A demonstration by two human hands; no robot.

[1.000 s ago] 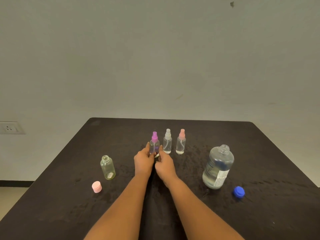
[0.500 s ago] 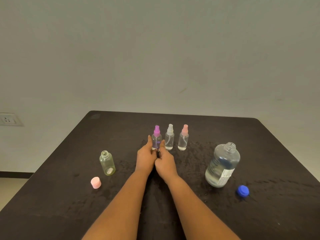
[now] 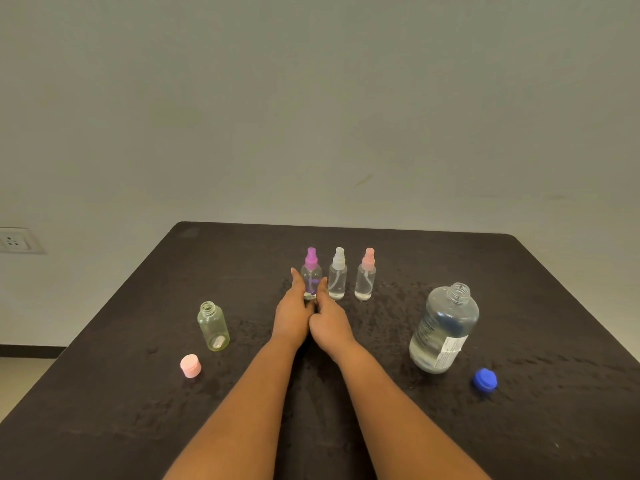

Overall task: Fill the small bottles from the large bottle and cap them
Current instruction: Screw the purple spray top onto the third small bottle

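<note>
Pale wall is rising behind our dark table (image 3: pixel 138 393), with a socket (image 3: pixel 14 240) sitting far left. We are reaching both hands to the purple sprayer (image 3: pixel 311 271), which is standing mid-table beside a white sprayer (image 3: pixel 337 277) and a pink sprayer (image 3: pixel 365 278). Our left hand (image 3: pixel 289 317) is lying straight-fingered along its left side. Our right hand (image 3: pixel 329 323) is closing in opposite, and we cannot tell whether it is gripping. A green bottle (image 3: pixel 213 327) is standing open at left, near a pink cap (image 3: pixel 190 366). The large bottle (image 3: pixel 445 327) is standing uncapped at right, by a blue cap (image 3: pixel 485 379).
</note>
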